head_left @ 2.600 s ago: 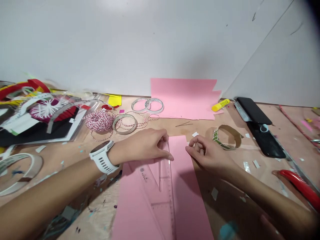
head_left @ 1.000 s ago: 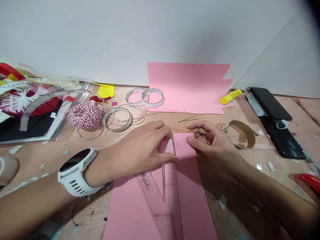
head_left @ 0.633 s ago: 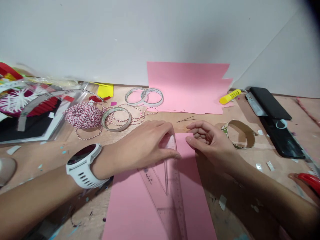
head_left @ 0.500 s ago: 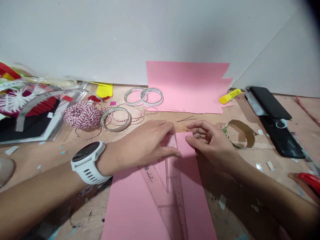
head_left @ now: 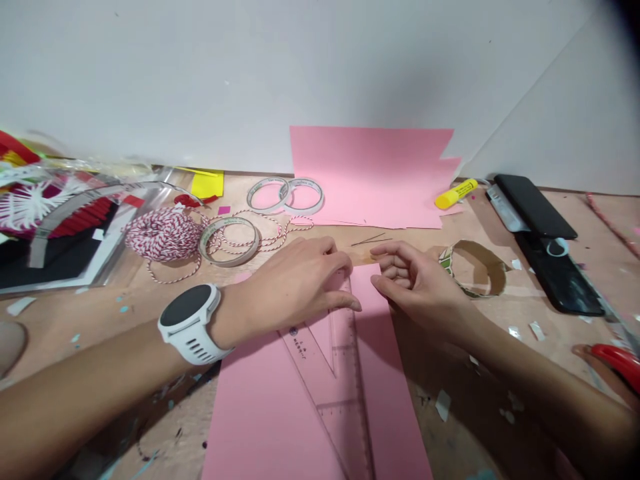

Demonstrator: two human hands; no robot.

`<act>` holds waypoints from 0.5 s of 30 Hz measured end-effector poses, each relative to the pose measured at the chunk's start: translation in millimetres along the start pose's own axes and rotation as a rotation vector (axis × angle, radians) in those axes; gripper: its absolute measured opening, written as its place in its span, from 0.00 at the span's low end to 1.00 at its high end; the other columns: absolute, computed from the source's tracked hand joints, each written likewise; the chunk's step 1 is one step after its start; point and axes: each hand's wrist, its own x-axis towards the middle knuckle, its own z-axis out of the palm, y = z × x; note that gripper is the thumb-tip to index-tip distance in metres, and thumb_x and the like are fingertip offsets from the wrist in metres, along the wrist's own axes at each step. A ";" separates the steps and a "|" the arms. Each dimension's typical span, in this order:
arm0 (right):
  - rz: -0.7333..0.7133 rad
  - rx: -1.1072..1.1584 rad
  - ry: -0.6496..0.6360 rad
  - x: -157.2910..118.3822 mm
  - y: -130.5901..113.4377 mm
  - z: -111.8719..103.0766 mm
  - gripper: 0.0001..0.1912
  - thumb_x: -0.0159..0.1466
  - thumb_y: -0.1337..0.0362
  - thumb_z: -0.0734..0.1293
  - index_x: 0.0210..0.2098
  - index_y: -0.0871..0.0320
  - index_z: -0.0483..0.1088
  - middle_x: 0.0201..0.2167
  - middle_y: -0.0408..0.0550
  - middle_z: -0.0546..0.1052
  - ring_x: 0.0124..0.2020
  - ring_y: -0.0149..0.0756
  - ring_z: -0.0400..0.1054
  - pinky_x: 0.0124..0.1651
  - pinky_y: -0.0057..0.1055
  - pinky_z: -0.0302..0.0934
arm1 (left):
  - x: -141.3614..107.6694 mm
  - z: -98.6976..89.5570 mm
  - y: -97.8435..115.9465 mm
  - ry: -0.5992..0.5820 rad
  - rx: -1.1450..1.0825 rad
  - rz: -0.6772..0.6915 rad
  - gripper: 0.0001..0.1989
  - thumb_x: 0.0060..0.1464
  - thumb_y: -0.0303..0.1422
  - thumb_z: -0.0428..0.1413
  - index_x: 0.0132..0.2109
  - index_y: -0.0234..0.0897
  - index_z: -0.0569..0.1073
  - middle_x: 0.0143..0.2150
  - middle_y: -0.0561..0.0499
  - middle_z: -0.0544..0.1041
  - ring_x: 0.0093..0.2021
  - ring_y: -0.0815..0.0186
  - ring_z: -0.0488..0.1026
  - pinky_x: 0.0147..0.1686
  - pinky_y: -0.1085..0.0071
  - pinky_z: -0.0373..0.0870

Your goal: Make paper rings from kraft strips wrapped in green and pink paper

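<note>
Bench [head_left: 415, 238] is crowded, so taking the set square [head_left: 345, 393] as reference. Past its top end: two overlapping tape rolls [head_left: 286, 198], pink paper stack [head_left: 370, 180] running up against the white panel [head_left: 200, 80], and a couple of thin dark pins [head_left: 373, 239]. Up-left of it: yarn ball [head_left: 163, 235], third tape roll [head_left: 230, 256] on loose yarn, then a plastic-bagged pile [head_left: 55, 257] well apart. Up-right: yellow stick [head_left: 456, 193], cardboard ring [head_left: 493, 273], black phone-like slabs [head_left: 535, 205]; red handle [head_left: 617, 365] further right. Nothing lies on the square itself except the left hand [head_left: 300, 277].

Square is clear plastic, triangular cutout, printed scale. It lies flat on the pink sheet [head_left: 260, 413], which is matte and straight-edged, bottom running out of view. Yarn is red-white twist; cardboard ring is a thin bent strip with green printed patches.

Left hand, white watch [head_left: 187, 310] on the wrist: fingers arched over the square's top end, thumb spread away from them at its right edge. Right hand [head_left: 425, 280] is right of that end — thumb and forefinger apart by the sheet's corner, other fingers curled. Can't tell if the thumb touches paper.
</note>
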 end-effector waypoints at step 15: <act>-0.047 0.047 -0.040 -1.8 1.2 -0.3 0.20 0.60 0.65 0.73 0.51 0.56 0.69 0.35 0.42 0.72 0.31 0.28 0.65 0.34 0.27 0.63 | -3.8 2.4 1.4 0.027 -0.038 -0.036 0.23 0.62 0.53 0.59 0.48 0.36 0.74 0.45 0.45 0.73 0.45 0.55 0.72 0.43 0.62 0.68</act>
